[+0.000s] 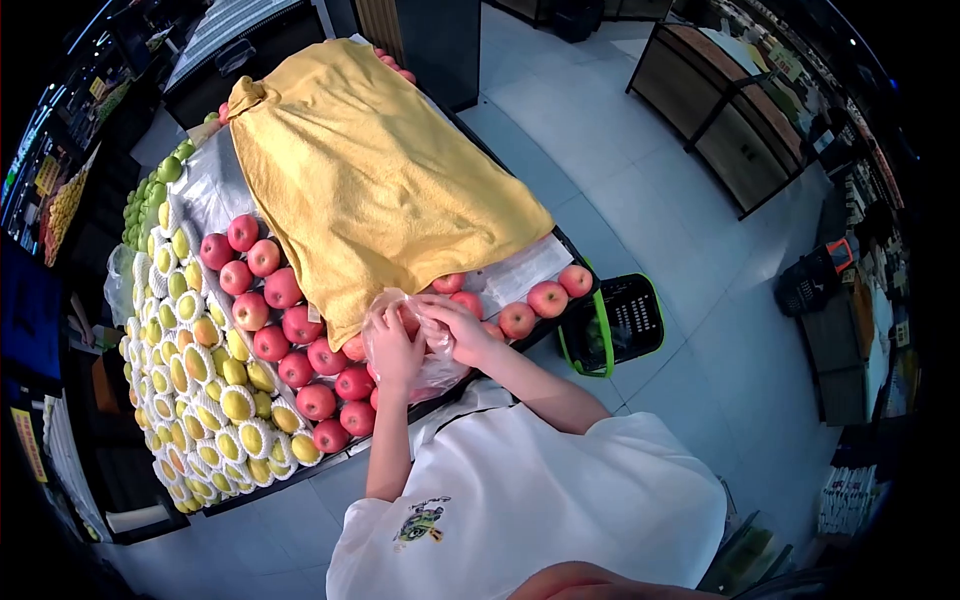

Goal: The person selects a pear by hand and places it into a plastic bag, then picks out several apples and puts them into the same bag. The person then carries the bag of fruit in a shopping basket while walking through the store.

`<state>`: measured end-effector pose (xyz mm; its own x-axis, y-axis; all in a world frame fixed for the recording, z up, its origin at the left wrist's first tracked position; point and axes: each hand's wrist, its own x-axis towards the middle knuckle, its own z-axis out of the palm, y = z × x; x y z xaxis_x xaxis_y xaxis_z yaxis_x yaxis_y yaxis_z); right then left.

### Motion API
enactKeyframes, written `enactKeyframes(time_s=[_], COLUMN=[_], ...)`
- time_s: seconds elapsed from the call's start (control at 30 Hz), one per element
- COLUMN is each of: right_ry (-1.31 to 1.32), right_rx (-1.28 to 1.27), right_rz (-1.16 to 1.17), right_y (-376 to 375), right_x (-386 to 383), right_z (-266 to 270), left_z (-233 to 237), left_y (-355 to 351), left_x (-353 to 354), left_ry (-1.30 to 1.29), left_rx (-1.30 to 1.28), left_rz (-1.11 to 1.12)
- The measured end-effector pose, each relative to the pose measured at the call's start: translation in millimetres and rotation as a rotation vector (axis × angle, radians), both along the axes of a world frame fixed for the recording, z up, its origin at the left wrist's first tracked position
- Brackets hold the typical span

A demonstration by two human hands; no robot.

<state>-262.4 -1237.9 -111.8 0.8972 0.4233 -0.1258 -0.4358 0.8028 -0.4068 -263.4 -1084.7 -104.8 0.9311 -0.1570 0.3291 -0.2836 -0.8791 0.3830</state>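
Observation:
A clear plastic bag (437, 374) hangs at the front edge of the fruit display, between my hands. My left hand (395, 345) is at the bag's upper left, its fingers curled on the plastic around a reddish fruit that shows through. On the bag's right side, my right hand (461, 328) pinches the plastic with bent fingers. Just behind both hands lies the lower edge of a yellow cloth (370, 170), spread over much of the display. Red apples (316, 402) sit left of the bag, and more apples (547, 299) lie to its right.
Yellow fruit in white foam nets (237, 403) fills the display's left side, with green apples (170, 169) behind. A black basket with a green rim (612, 325) stands to the right. Beyond the tiled floor are wooden-sided shelves (720, 115).

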Motion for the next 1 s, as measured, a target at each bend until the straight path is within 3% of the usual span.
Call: enactKeyframes(time_s=[0.33, 0.47, 0.67, 0.87, 1.0], right_ry=[-0.005, -0.052, -0.033, -0.049, -0.004], right_rx=[0.006, -0.122, -0.137, -0.183, -0.193], right_rz=[-0.126, -0.183, -0.208, -0.208, -0.217], right_y=[4.4, 8.2, 22.9, 43.1, 58.9], right_x=[-23.6, -35.3, -37.9, -39.3, -44.1], right_z=[-7.5, -10.9, -2.2, -4.9, -0.9], left_z=[-8.8, -17.6, -5.6, -61.3, -56.2], left_y=[8.7, 8.3, 6.5, 26.3, 27.8], left_x=[-0.3, -1.2, -22.1, -14.8, -8.9], left_ry=[-0.014, 0.006, -0.143, -0.130, -0.053], left_rx=[0.066, 0.016, 0.065, 0.145, 0.025], left_rz=[-0.055, -0.059, -0.089, -0.290, -0.393])
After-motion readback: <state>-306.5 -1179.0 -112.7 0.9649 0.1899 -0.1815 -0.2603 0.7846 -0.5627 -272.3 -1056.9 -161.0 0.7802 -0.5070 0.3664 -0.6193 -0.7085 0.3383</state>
